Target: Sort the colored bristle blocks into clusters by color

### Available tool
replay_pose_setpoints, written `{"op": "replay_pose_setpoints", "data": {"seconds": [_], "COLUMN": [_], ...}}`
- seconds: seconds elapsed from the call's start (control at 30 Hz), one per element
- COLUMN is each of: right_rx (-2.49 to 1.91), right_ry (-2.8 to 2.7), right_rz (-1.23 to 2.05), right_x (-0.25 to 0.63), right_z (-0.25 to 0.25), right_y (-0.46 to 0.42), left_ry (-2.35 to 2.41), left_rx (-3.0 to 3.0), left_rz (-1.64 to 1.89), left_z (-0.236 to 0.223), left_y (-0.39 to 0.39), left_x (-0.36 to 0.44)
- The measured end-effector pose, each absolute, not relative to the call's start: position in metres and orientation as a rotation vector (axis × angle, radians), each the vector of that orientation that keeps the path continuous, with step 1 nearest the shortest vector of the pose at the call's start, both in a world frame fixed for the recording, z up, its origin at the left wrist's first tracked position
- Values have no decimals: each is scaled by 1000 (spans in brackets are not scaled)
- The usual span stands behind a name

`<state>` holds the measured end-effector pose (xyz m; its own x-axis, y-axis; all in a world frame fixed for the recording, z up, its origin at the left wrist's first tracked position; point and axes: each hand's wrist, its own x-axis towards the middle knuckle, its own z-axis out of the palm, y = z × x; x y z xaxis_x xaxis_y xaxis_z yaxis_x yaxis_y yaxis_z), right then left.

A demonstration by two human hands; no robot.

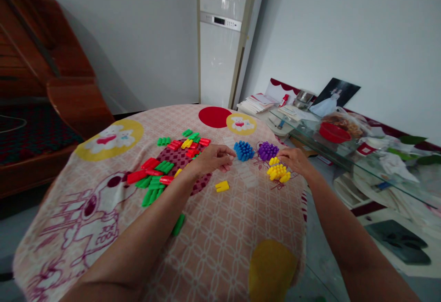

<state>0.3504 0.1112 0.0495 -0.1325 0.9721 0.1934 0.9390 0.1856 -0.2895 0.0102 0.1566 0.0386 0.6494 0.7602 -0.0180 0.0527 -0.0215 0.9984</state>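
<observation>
Yellow blocks (277, 172), purple blocks (268, 151) and blue blocks (244, 151) stood in clusters, apparently sorted by colour.
The yellow stood at the right hand's (293, 159) bunched fingertips; the left hand (214, 158) curled loosely near the blue. Whether either gripped a piece could not be told; the left forearm (164, 211) partly hid the green pieces (164, 167).

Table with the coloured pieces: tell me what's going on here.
A person has both bare hands over a table covered in pink patterned cloth. The right hand's fingers are at a yellow, knobbly cluster; whether they grip a piece is unclear. The left hand is beside a blue, spiky cluster, with a purple, spiky cluster to its right. Glossy red pieces and green pieces lie scattered leftward; one flat yellow piece lies alone nearer the person.
</observation>
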Motion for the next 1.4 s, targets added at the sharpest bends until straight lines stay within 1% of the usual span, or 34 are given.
{"op": "replay_pose_setpoints", "data": {"seconds": [0.33, 0.43, 0.6, 0.7, 0.83, 0.93, 1.07, 1.2, 1.27, 1.4], "right_rx": [-1731, -1712, -1567, -1532, -1512, -1518, -1529, -1484, -1475, -1454], "right_ry": [-2238, -2134, -1845, -1743, -1786, -1799, -1766, -1761, -1750, -1703], "right_rz": [243, 220, -9, 29, 234, 336, 326, 281, 278, 285], "right_x": [357, 354, 324, 293, 254, 235, 222, 218, 219, 220], "right_z": [39, 40, 42, 36, 14, -8, -34, -45, -46, -45], "right_y": [116, 112, 89, 66, 37, 27, 26, 28, 29, 29], "left_ry": [861, 943, 1180, 1374, 1666, 1765, 1648, 1594, 1637, 1727], "left_rx": [1609, 1610, 1553, 1622, 1881, 2028, 2301, 2442, 2441, 2345], "left_rz": [777, 896, 1198, 1252, 1114, 998, 777, 530, 512, 618], "left_z": [55, 61, 64, 60, 48, 34, 9, -9, -11, -2], "left_y": [169, 175, 186, 194, 206, 213, 219, 223, 224, 222], "left_x": [-21, -37, -68, -83, -95, -96, -84, -73, -73, -82]}}
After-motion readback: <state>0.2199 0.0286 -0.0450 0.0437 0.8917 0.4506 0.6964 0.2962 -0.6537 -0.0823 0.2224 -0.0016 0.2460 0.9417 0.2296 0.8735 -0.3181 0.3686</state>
